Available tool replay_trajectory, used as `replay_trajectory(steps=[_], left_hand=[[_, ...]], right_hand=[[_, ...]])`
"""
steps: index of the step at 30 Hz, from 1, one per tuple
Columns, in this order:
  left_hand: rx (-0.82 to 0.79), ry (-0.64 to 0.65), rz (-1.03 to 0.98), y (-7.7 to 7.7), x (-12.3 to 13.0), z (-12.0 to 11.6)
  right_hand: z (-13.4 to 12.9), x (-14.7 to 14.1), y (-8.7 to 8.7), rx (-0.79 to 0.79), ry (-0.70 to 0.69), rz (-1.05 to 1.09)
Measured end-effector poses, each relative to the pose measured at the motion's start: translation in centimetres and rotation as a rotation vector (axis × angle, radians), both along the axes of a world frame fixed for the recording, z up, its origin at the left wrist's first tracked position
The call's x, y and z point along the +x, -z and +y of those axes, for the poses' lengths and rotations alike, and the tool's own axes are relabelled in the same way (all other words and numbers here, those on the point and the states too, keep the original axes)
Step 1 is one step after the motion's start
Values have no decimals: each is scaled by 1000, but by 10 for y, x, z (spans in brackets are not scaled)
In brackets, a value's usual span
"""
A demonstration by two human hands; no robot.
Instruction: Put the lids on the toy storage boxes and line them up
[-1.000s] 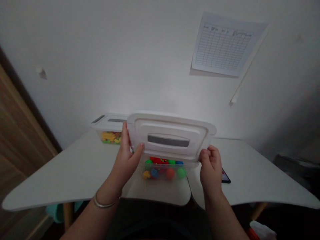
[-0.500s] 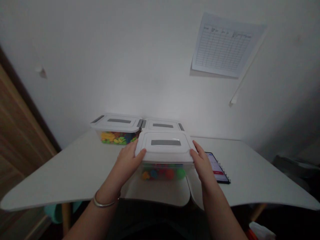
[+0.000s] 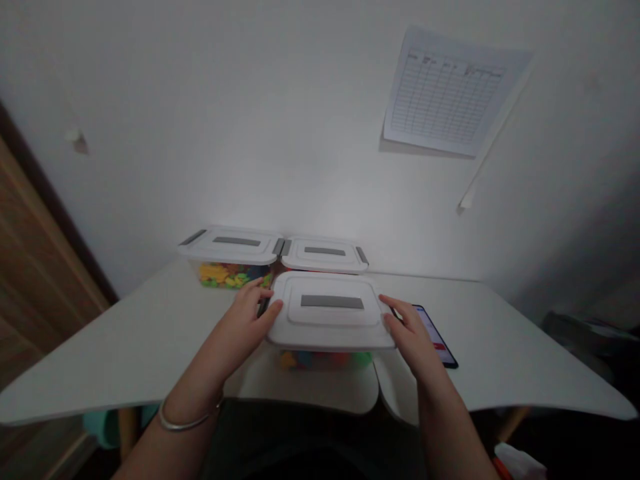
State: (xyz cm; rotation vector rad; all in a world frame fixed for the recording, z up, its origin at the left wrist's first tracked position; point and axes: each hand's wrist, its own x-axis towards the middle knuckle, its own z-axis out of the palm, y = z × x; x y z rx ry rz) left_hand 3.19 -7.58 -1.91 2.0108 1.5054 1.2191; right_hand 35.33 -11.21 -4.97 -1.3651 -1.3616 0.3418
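Observation:
A clear plastic box (image 3: 325, 360) sits at the front of the table, its coloured balls dimly visible through the wall below a white lid (image 3: 330, 312) with a grey strip. My left hand (image 3: 245, 320) grips the lid's left side, and my right hand (image 3: 411, 335) holds its right side. A silver bangle (image 3: 187, 421) circles my left wrist. Behind stand two more lidded boxes: the left one (image 3: 230, 257) shows yellow and green pieces, and the contents of the middle one (image 3: 325, 255) are hidden.
A phone (image 3: 435, 337) with a lit screen lies on the white table (image 3: 135, 353), just right of my right hand. The table's front edge curves near my body. A ruled paper sheet (image 3: 445, 90) hangs on the wall behind, and a wooden panel (image 3: 45, 267) stands at left.
The lid has come down from a raised, tilted position and now lies flat on the front box. The box and lid sit slightly nearer me, and both hands have shifted to the lid's sides.

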Motion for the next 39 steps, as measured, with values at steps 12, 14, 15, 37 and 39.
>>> replay_trajectory(steps=[12,14,15,37,39], left_hand=[[-457,11,-656,14,17,11],[-509,101,-790,15,23,9],[-518,143,-839,15,25,8],[-380,16,-548,-2,17,4],[-328,29,-467,-3,17,4]], right_hand=[[15,-11,27,-191,-160,678],[14,-18,27,-183,-176,797],[13,-21,26,-168,-181,832],[-1,-15,-5,-337,-197,499],[-3,-15,-11,-388,-222,475]])
